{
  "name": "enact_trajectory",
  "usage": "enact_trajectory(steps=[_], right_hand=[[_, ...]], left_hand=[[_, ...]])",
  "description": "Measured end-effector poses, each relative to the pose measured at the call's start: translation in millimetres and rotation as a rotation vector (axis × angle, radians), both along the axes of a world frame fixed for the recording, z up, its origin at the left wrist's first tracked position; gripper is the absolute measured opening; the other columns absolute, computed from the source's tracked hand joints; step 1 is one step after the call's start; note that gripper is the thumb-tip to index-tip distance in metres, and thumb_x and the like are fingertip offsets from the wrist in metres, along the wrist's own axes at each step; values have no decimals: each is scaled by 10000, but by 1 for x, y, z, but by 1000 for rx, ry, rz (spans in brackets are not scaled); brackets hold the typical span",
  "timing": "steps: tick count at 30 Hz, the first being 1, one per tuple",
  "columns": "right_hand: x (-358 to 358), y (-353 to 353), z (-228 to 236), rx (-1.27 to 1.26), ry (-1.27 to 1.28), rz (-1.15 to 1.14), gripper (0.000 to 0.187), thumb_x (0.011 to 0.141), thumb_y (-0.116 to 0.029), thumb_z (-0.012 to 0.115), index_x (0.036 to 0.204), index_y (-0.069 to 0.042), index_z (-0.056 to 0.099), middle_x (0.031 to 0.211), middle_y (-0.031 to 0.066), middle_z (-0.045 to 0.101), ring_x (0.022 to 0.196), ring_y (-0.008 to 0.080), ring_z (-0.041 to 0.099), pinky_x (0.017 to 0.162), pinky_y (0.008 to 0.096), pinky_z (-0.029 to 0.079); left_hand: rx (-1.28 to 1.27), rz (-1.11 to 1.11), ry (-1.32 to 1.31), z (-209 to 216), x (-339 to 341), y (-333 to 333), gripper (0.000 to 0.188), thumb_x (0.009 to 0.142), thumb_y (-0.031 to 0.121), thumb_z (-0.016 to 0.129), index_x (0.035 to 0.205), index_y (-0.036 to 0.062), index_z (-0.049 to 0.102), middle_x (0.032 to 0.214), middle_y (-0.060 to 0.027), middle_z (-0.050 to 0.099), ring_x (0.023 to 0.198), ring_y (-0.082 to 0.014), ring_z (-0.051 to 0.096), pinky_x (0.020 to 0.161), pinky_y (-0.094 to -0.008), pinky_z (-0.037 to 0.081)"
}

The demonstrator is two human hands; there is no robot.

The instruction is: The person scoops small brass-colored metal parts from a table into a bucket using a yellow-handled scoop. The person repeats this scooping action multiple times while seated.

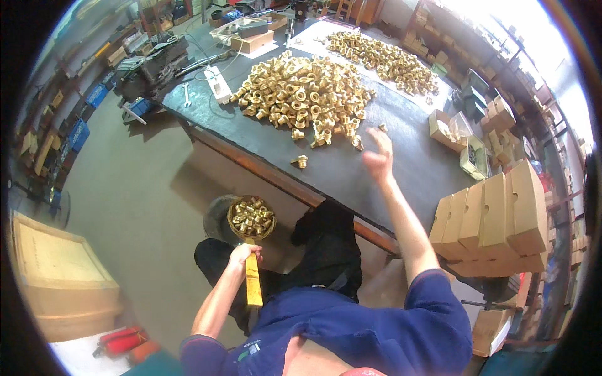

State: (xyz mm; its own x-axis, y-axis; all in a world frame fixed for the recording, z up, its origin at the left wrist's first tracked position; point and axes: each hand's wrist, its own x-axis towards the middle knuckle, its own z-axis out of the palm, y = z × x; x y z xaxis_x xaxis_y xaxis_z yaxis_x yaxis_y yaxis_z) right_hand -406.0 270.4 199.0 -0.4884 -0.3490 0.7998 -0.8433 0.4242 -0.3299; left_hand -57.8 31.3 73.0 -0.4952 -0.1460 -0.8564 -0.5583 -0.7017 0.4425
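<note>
Brass-gold fittings (pixel 301 100) heaped on a black table (pixel 351 169); a second gold heap (pixel 382 59) on a white sheet (pixel 313 31). Gold fittings fill a scoop (pixel 251 219) with a yellow handle (pixel 253 282). Sleeves (pixel 433 313) dark blue, trousers (pixel 326 244) black. Cartons (pixel 495 219) plain tan; floor (pixel 138 182) grey-brown.

Tan cardboard boxes (pixel 495 216) stacked, table's rt edge

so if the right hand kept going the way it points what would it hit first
Probably the loose brass fittings at the near edge of the big pile; the right hand hovers over the dark table fingers up-table, though its height is unclear.
</note>
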Motion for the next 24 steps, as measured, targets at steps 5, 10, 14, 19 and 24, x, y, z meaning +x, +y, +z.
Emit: enact_trajectory(steps=[5,10,14,19,24], right_hand=[[-71,-19,-15,72,-196,-93,448,594,-128,513,1037,-75,540,996,113,557,961,238,494,865,308,360],[-49,-44,-16,-20,-635,37,384,581,-73,510,961,-70,568,904,97,577,818,183,546,742,270,421],[-52,-56,-26,10,-328,-13,431,532,-167,552,955,-90,557,914,107,546,897,251,488,791,313,394],[-25,-60,-11,185,-466,-65,537,522,-152,528,1052,-73,490,908,119,549,865,294,488,761,350,393],[0,-72,6,208,-330,-120,610,507,-173,543,1109,-109,466,966,118,533,867,285,482,766,352,374]], left_hand=[[45,-120,-29,16,-1,12,61,701,46,563,677,-8,549,514,-53,490,445,-167,493,443,-278,447],[32,-169,-38,48,-6,27,79,720,73,562,703,-2,547,532,-37,493,446,-146,491,460,-266,459],[3,-260,10,66,-16,35,96,754,100,549,755,9,521,537,-22,476,458,-128,485,476,-260,464],[-28,-273,63,96,-25,45,78,737,82,561,739,9,535,539,-28,488,445,-128,487,461,-255,462],[-19,-290,78,92,-33,44,93,728,102,574,731,11,553,540,-32,505,447,-144,508,450,-259,454]])
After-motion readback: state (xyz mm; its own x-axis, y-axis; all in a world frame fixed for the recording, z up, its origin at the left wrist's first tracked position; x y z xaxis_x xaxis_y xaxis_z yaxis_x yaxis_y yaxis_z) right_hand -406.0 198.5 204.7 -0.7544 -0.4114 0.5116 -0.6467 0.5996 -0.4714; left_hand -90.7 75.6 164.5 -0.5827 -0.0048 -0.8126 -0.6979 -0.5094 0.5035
